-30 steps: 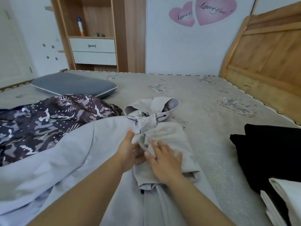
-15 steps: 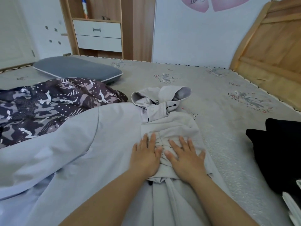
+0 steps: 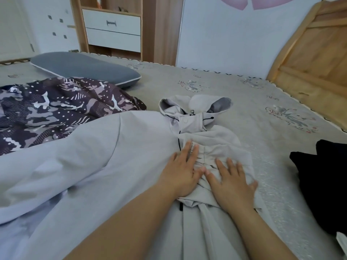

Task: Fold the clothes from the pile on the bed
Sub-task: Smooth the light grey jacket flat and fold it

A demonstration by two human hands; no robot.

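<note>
A light grey hooded jacket (image 3: 116, 156) lies spread on the bed, its hood (image 3: 195, 106) pointing away from me. One sleeve is folded across the chest in wrinkled folds (image 3: 223, 147). My left hand (image 3: 182, 171) lies flat on the jacket front beside the zipper, fingers straight. My right hand (image 3: 232, 182) presses flat on the folded sleeve, fingers spread. The thumbs nearly touch. A dark camouflage-patterned garment (image 3: 56, 107) lies in a heap at the left, partly under the jacket.
A black garment (image 3: 323, 181) lies at the right edge with something white (image 3: 342, 241) just below it. A grey pillow (image 3: 84, 68) sits at the far left of the bed (image 3: 262, 113). A wooden headboard (image 3: 309, 59) rises at right; drawers (image 3: 112, 29) stand behind.
Both hands went from gathering the sleeve fabric to lying flat on it, then slid slightly outward. The camera tilted down and moved closer.
</note>
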